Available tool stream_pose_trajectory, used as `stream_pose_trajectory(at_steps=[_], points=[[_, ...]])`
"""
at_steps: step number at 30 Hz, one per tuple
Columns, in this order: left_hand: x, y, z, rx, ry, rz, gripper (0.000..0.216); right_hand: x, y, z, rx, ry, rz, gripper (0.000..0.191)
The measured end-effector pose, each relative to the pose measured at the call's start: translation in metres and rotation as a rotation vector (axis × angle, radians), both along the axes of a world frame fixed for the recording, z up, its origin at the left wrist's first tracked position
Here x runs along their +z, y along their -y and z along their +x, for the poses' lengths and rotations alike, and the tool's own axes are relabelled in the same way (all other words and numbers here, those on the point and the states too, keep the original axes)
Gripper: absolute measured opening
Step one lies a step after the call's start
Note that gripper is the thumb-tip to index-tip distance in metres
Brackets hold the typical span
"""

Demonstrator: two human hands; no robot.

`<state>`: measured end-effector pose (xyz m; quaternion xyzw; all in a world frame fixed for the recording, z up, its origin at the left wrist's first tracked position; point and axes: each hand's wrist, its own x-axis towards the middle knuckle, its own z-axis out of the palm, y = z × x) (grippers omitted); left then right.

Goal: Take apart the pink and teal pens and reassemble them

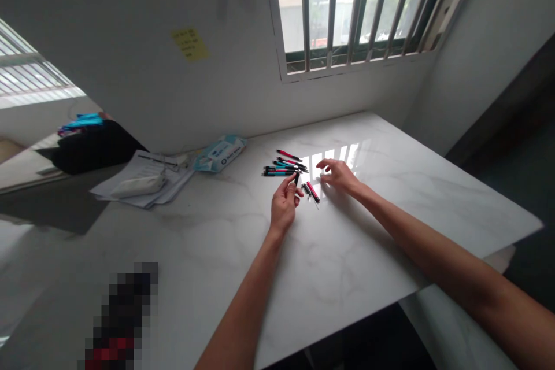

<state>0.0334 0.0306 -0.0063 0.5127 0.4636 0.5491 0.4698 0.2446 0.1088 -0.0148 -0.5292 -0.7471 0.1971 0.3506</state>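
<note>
My left hand (285, 206) is closed, its thumb and fingers pinching a short black pen part (297, 178) that points up. Just beyond it lies a loose bunch of pens (281, 169) in black, blue and pink-red. To the right of my left hand are a pink-red pen barrel (313, 191) and small dark pen parts, with a thin light piece by their near end. My right hand (340, 175) is low over the table, right of the pens, fingers curved and apart. Glare hides whether its fingertips touch something small and pale there.
A blue-and-white wipes packet (220, 153) and papers (145, 176) with a white pouch lie at the left by the wall. The white marble-patterned table (208, 266) ends at the right and front. Behind it is a barred window (351, 11). A pixelated patch covers the lower left.
</note>
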Motion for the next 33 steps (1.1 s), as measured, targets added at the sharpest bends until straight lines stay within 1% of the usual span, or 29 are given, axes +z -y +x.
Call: stream_pose_trajectory(at_steps=[2, 4, 5, 7, 8, 10, 12, 14, 18, 20, 22, 25, 30, 33], points=[[0.003, 0.003, 0.000, 0.029, -0.128, 0.030, 0.040, 0.010, 0.014, 0.000, 0.063, -0.011, 0.002, 0.026], [0.009, 0.008, 0.002, 0.041, -0.318, 0.086, 0.034, 0.019, 0.029, -0.004, 0.196, -0.040, -0.114, 0.020], [0.011, 0.011, 0.003, 0.028, -0.420, 0.123, 0.033, 0.022, 0.036, -0.008, 0.245, -0.062, -0.168, 0.023], [0.015, 0.017, 0.007, -0.023, -0.581, 0.196, 0.031, 0.024, 0.047, -0.017, 0.266, -0.135, -0.213, 0.041], [0.016, 0.019, 0.010, -0.044, -0.629, 0.220, 0.031, 0.024, 0.051, -0.022, 0.258, -0.185, -0.211, 0.048], [0.015, 0.022, 0.014, -0.083, -0.661, 0.227, 0.030, 0.021, 0.054, -0.030, 0.250, -0.302, -0.195, 0.056], [0.013, 0.023, 0.017, -0.131, -0.624, 0.185, 0.033, 0.019, 0.053, -0.032, 0.284, -0.422, -0.197, 0.055], [0.011, 0.021, 0.018, -0.183, -0.525, 0.135, 0.036, 0.020, 0.051, -0.030, 0.358, -0.532, -0.235, 0.049], [0.011, 0.017, 0.018, -0.243, -0.200, 0.023, 0.038, 0.027, 0.049, -0.021, 0.508, -0.702, -0.333, 0.039], [0.012, 0.017, 0.019, -0.286, -0.050, -0.047, 0.033, 0.030, 0.050, -0.019, 0.531, -0.738, -0.366, 0.040], [0.013, 0.018, 0.021, -0.324, 0.039, -0.097, 0.027, 0.031, 0.052, -0.019, 0.514, -0.728, -0.366, 0.038], [0.012, 0.018, 0.022, -0.369, 0.090, -0.122, 0.022, 0.032, 0.054, -0.021, 0.455, -0.701, -0.305, 0.033], [0.006, 0.016, 0.023, -0.388, 0.141, -0.148, 0.022, 0.033, 0.054, -0.019, 0.522, -0.751, -0.336, 0.041], [0.004, 0.015, 0.024, -0.396, 0.146, -0.158, 0.022, 0.033, 0.053, -0.016, 0.486, -0.724, -0.294, 0.040]])
